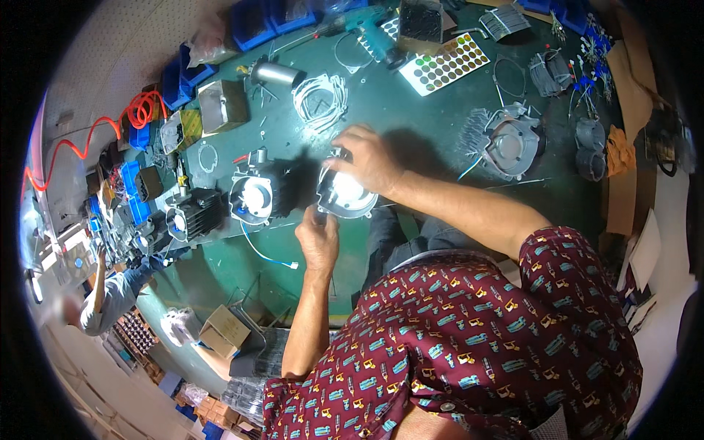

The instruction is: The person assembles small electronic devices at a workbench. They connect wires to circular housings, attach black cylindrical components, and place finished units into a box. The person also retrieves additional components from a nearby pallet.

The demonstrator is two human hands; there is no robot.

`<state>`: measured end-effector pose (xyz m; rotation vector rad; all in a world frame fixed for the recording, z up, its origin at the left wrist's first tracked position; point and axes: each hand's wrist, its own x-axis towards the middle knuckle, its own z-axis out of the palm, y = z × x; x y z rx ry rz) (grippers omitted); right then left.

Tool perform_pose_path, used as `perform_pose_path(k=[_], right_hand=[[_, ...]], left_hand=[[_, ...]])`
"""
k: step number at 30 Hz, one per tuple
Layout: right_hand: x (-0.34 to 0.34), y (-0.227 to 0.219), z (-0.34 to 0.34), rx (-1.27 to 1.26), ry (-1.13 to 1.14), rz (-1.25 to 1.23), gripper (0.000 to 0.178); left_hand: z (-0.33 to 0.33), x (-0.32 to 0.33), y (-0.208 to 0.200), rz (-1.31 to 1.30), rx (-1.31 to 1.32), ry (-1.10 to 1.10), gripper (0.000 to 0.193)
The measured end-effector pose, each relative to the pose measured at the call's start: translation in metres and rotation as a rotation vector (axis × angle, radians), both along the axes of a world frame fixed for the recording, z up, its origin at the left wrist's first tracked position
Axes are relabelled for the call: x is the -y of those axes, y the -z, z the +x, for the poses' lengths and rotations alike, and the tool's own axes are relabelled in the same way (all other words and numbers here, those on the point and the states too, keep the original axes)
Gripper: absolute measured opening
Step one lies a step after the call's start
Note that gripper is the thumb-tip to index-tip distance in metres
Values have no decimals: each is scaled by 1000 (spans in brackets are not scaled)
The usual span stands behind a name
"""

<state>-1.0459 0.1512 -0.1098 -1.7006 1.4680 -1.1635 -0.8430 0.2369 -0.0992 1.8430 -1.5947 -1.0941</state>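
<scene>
At the bench's front edge I have a round cast-metal motor housing (356, 203), its bright open face turned toward me. My left hand (317, 238) is closed on the housing's lower left edge, thumb and fingers pinched together. My right hand (369, 160) curls over the top of the same housing; a small dark and silvery part shows at its fingertips, too covered to name. To the left stands a similar housing (253, 196) with fins, from which a white and blue cable (260, 251) hangs over the edge. Another finned housing (511, 144) lies to the right.
Behind my hands lies a coil of white cable (320, 103). Farther back are a sheet of round stickers (445, 64), a teal power tool (374, 37) and blue bins (253, 23). More housings (192, 216) line the left edge, where a co-worker (110, 297) sits.
</scene>
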Motion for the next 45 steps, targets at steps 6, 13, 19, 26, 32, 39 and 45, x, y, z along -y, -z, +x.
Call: perform_pose_path(k=[6, 13, 19, 26, 32, 39, 45], right_hand=[[2, 3, 0, -16, 0, -6, 37], [1, 2, 0, -6, 15, -7, 37], [2, 1, 0, -28, -11, 84, 41], [2, -2, 0, -14, 11, 43, 39], [1, -4, -1, 25, 6, 45, 37], [3, -5, -1, -2, 3, -7, 38], [3, -3, -3, -6, 6, 11, 38]], left_hand=[[-4, 3, -7, 42, -16, -17, 23], [-8, 11, -15, 210, -132, -112, 13], [17, 15, -21, 592, -659, -246, 14], [47, 38, -5, 846, -708, 21, 21], [37, 26, 6, 443, -566, 147, 17], [27, 17, 9, -63, 100, 377, 22], [30, 30, -20, 413, -307, 315, 24]])
